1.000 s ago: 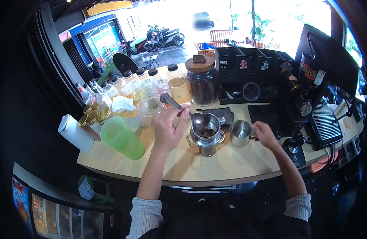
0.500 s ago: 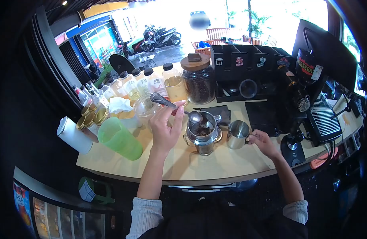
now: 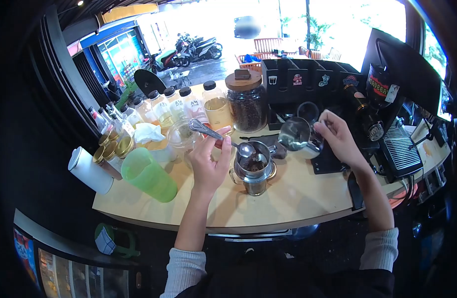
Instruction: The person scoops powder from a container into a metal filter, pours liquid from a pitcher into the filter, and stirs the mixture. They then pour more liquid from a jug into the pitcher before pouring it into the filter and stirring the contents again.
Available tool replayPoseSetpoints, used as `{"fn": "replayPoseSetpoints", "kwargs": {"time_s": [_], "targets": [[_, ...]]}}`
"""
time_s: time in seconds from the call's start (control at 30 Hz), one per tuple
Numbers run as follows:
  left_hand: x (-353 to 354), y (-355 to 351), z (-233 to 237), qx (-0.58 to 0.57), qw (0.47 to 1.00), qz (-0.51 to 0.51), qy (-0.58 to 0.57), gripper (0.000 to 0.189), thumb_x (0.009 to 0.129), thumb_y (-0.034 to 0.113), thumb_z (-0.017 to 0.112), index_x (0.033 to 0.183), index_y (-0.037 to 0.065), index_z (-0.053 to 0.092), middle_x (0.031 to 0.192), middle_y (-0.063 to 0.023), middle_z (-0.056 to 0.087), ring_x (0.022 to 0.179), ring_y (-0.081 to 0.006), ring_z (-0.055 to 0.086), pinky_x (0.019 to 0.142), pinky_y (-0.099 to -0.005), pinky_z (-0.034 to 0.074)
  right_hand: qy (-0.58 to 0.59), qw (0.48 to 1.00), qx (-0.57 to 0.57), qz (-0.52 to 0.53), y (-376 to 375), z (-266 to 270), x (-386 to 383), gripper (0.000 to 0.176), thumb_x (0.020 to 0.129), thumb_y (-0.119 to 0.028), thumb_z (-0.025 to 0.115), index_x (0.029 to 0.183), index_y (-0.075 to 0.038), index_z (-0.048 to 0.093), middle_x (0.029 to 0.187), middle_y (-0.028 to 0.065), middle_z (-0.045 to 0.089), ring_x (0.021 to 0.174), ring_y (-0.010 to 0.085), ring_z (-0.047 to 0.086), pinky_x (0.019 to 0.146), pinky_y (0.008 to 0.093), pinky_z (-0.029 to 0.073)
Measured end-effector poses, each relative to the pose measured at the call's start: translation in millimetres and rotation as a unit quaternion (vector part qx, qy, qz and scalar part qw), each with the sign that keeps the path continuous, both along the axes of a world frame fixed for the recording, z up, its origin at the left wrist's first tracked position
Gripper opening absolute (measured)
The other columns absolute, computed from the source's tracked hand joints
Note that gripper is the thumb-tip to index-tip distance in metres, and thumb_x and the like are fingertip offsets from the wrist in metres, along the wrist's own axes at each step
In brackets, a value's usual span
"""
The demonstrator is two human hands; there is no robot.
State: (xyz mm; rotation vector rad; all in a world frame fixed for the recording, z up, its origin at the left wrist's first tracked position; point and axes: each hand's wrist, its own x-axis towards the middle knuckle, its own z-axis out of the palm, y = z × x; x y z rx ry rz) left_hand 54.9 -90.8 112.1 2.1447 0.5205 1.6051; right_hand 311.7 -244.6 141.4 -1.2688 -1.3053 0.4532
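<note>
My left hand [image 3: 210,158] pinches a metal spoon [image 3: 203,128], its bowl hanging over the rim of a metal coffee filter [image 3: 253,171]. Dark coffee grounds [image 3: 257,163] lie inside the filter, which sits on a glass mug [image 3: 255,187]. My right hand [image 3: 339,138] is closed round the handle of a small metal pitcher [image 3: 294,135]. The pitcher is lifted off the counter and tilted toward the filter, to the filter's right. I cannot make out any liquid leaving it.
A green plastic pitcher [image 3: 151,176] stands on the counter [image 3: 213,213] left of my left arm. Behind are a clear plastic cup [image 3: 181,135], several bottles [image 3: 216,107] and a wooden-lidded jar of coffee beans [image 3: 247,107]. At right is a black machine with a drip grate [image 3: 403,149].
My right hand has raised the metal pitcher from the counter and tipped it toward the filter. My left hand with the spoon has stayed nearly in place.
</note>
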Motion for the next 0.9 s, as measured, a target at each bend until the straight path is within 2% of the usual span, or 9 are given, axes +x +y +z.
{"fn": "replayPoseSetpoints", "kwargs": {"time_s": [0.07,0.2,0.33,0.4,0.43,0.5,0.7,0.8,0.9], "targets": [[-2,-2,2,0.009,1.000,0.007,0.010,0.020,0.087,0.008,0.062,0.104,0.000,0.069,0.073,-0.0096,0.066,0.064,-0.0146,0.063,0.061,-0.0286,0.049,-0.068,0.998,-0.010,0.010,11,14,-4,0.024,0.092,-0.013,0.060,0.078,-0.004,0.043,0.067,-0.0046,0.043,0.066,0.0013,0.040,0.059,0.0192,0.037],[-4,0,0,0.020,1.000,0.000,0.000,0.020,0.087,0.008,0.062,0.105,0.000,0.068,0.073,-0.0096,0.067,0.064,-0.0144,0.063,0.062,-0.0281,0.049,-0.134,0.991,-0.006,0.028,36,29,-9,0.027,0.089,-0.012,0.064,0.076,-0.005,0.041,0.065,-0.0022,0.046,0.063,0.0009,0.046,0.055,0.0195,0.039],[-6,-1,0,0.009,1.000,0.000,-0.006,0.020,0.087,0.008,0.062,0.104,-0.001,0.068,0.074,-0.0095,0.067,0.064,-0.0147,0.063,0.062,-0.0279,0.049,-0.128,0.990,-0.018,0.055,42,51,-37,0.028,0.088,-0.013,0.065,0.076,-0.005,0.041,0.065,-0.0010,0.045,0.062,0.0022,0.044,0.053,0.0214,0.038],[-7,0,0,0.000,1.000,0.000,-0.010,0.020,0.087,0.007,0.062,0.104,-0.001,0.068,0.074,-0.0094,0.067,0.065,-0.0148,0.063,0.062,-0.0280,0.049,-0.181,0.982,-0.031,0.042,46,55,-42,0.028,0.087,-0.013,0.066,0.077,-0.003,0.042,0.063,-0.0006,0.043,0.060,0.0049,0.040,0.052,0.0235,0.038],[-7,0,0,0.000,1.000,-0.001,-0.012,0.019,0.087,0.007,0.063,0.104,0.000,0.068,0.074,-0.0095,0.067,0.065,-0.0148,0.063,0.063,-0.0281,0.049,-0.182,0.982,-0.032,0.043,49,56,-43,0.028,0.087,-0.013,0.066,0.077,-0.003,0.042,0.063,-0.0006,0.043,0.060,0.0049,0.040,0.052,0.0235,0.038],[-7,1,0,-0.002,1.000,-0.001,-0.013,0.019,0.087,0.007,0.063,0.104,0.000,0.068,0.074,-0.0095,0.067,0.065,-0.0148,0.063,0.063,-0.0281,0.049,-0.262,0.964,-0.021,0.031,53,58,-45,0.028,0.086,-0.014,0.067,0.077,-0.001,0.044,0.062,0.0016,0.046,0.059,0.0062,0.043,0.052,0.0243,0.039],[-7,2,0,0.007,1.000,0.001,-0.015,0.020,0.086,0.007,0.063,0.104,0.000,0.068,0.074,-0.0097,0.067,0.065,-0.0147,0.063,0.062,-0.0280,0.048,-0.320,0.946,-0.023,0.037,55,69,-61,0.030,0.084,-0.016,0.068,0.078,0.001,0.045,0.062,0.0070,0.048,0.058,0.0099,0.046,0.053,0.0290,0.040],[-7,1,1,0.011,1.000,0.005,-0.013,0.019,0.087,0.007,0.063,0.104,-0.001,0.068,0.073,-0.0097,0.066,0.065,-0.0147,0.063,0.062,-0.0281,0.048,-0.336,0.941,-0.023,0.040,57,70,-64,0.029,0.086,-0.018,0.066,0.076,-0.002,0.044,0.061,0.0023,0.046,0.058,0.0075,0.046,0.053,0.0260,0.039],[-6,0,1,0.003,1.000,0.002,-0.014,0.019,0.087,0.006,0.063,0.104,0.000,0.068,0.072,-0.0097,0.066,0.064,-0.0147,0.063,0.062,-0.0281,0.048,-0.352,0.935,-0.012,0.037,56,73,-68,0.029,0.086,-0.018,0.066,0.076,-0.001,0.044,0.062,0.0021,0.046,0.058,0.0079,0.047,0.053,0.0265,0.040]]}}
